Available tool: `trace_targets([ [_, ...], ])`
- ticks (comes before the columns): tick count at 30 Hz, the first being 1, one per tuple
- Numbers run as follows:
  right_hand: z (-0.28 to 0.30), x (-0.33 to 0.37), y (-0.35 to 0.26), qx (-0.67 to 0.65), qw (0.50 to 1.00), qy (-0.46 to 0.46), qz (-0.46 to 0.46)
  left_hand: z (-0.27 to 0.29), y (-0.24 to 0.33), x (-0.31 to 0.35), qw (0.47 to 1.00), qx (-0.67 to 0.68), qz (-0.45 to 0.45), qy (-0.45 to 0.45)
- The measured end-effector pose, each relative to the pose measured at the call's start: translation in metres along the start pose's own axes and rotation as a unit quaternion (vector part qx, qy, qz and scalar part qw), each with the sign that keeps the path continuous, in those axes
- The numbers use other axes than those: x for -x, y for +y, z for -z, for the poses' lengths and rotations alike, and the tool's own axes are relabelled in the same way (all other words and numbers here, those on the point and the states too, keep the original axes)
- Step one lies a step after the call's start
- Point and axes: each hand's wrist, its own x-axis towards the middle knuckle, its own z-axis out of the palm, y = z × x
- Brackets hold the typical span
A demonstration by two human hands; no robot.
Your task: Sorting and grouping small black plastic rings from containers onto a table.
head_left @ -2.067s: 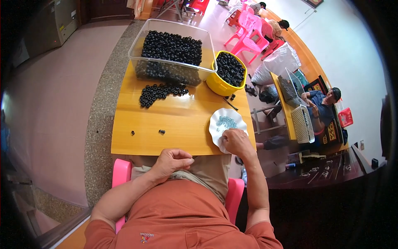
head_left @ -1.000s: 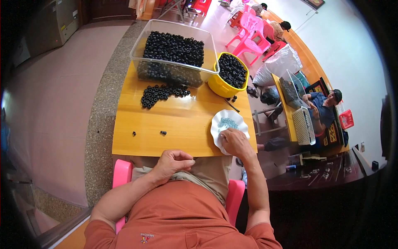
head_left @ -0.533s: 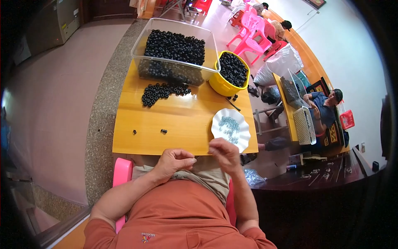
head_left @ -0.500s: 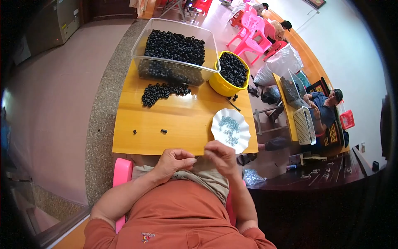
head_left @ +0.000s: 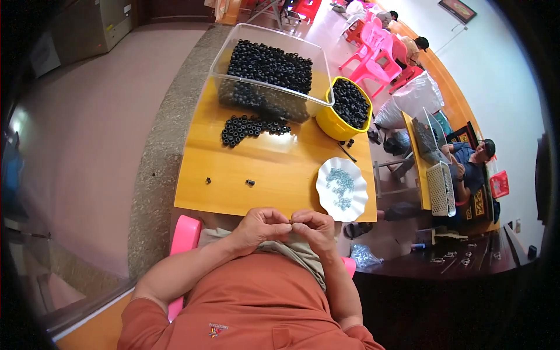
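Close to my lap, just off the table's near edge, my left hand [head_left: 262, 231] and my right hand [head_left: 315, 231] meet with thumbs and fingers pinched. Whatever sits between the fingertips is too small to make out. A white scalloped plate [head_left: 358, 202] with small pale blue-green pieces [head_left: 340, 185] lies beyond my right hand. Two small black parts rest on the wooden table [head_left: 227, 195]: one left [head_left: 208, 181], one nearer the middle [head_left: 250, 182]. Farther back is a loose cluster of black ring-shaped parts [head_left: 238, 129].
A clear plastic bin [head_left: 274, 106] of black rings stands at the back, beside a yellow tub [head_left: 331, 128] of black parts. A thin black stick [head_left: 348, 153] lies near the tub. To the right, another person [head_left: 466, 166] sits at a table with a white basket [head_left: 441, 188].
My right hand has lowered and come against my left; their fingertips now meet. The whole view has shifted, so the table appears farther right.
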Motion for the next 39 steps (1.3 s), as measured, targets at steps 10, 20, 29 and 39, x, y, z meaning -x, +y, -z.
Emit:
trace_targets([
  [10, -0.003, 0.001, 0.005, -0.056, 0.998, -0.016, -0.026, -0.005, 0.007, 0.006, 0.997, 0.071, 0.029, -0.016],
  [20, -0.007, 0.004, -0.001, -0.073, 0.997, -0.02, -0.018, -0.003, 0.007, 0.004, 0.998, 0.055, 0.034, -0.028],
  [29, -0.013, 0.005, 0.0, -0.057, 0.997, -0.042, 0.01, -0.003, 0.003, 0.005, 0.998, 0.055, 0.005, -0.007],
  [39, -0.043, -0.07, -0.051, 0.22, 0.966, -0.086, 0.104, 0.004, -0.004, -0.002, 0.981, -0.165, -0.105, 0.009],
])
